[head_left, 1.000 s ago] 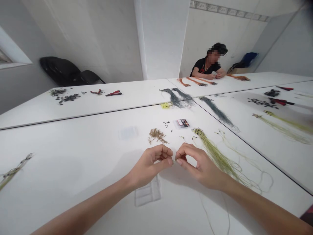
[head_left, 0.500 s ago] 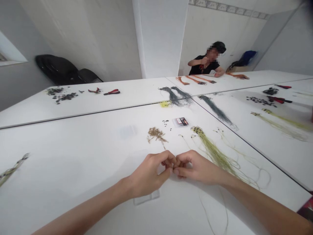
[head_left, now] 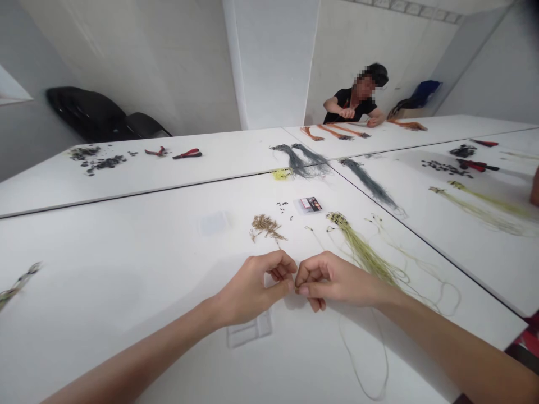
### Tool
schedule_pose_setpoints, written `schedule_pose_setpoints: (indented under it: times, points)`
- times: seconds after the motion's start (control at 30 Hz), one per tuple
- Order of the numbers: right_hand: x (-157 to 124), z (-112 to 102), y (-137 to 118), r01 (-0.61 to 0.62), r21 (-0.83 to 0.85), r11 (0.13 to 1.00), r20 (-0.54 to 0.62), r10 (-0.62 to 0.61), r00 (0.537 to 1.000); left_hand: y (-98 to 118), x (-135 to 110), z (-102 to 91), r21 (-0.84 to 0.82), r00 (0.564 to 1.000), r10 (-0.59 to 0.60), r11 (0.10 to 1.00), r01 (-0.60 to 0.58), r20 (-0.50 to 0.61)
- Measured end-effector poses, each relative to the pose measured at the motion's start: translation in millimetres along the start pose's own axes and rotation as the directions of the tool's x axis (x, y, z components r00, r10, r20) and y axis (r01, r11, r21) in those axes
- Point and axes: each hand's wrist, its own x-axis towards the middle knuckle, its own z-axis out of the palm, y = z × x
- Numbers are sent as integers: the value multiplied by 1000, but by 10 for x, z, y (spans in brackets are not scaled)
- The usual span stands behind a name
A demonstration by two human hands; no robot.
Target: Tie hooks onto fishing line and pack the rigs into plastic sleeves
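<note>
Near the counter's edge [head_left: 105,264], my left hand [head_left: 250,292] and right hand [head_left: 337,279] pinch something too fine to see, fingertips together beside the pale green cord [head_left: 362,252].

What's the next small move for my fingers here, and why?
I'd probably hold both pinches steady and check what's between the fingertips before letting go. Your left hand and right hand meet at the fingertips above the white table, whatever they hold is too small to see, and a thin pale line loops loosely below them.
</note>
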Motion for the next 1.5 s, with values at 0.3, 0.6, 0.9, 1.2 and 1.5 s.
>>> schedule_pose_setpoints:
  times: [0.3, 0.6, 0.9, 1.2, 1.5]
  points:
    - [19, 13, 15, 21, 34, 999, 63, -23, 998, 3, -51, 62, 82, 998, 56, 995, -56, -1]
    - [20, 28, 51, 3, -19, 1000, 60, -2, 998, 5, -58, 80, 121, 998, 67, 990, -67, 10]
    - [1, 5, 7, 1, -34, 999, 72, 1, 997, 20, -45, 69, 97, 995, 95, 991, -95, 11]
    - [33, -27, -5, -24, 25, 999, 134, 20, 991, 40, -71, 82, 65, 999, 9, 998, -12, 39]
    - [25, -61, -13, -58, 80, 995, 171, 44, 984, 56, -67, 32, 17, 996, 40, 999, -41, 77]
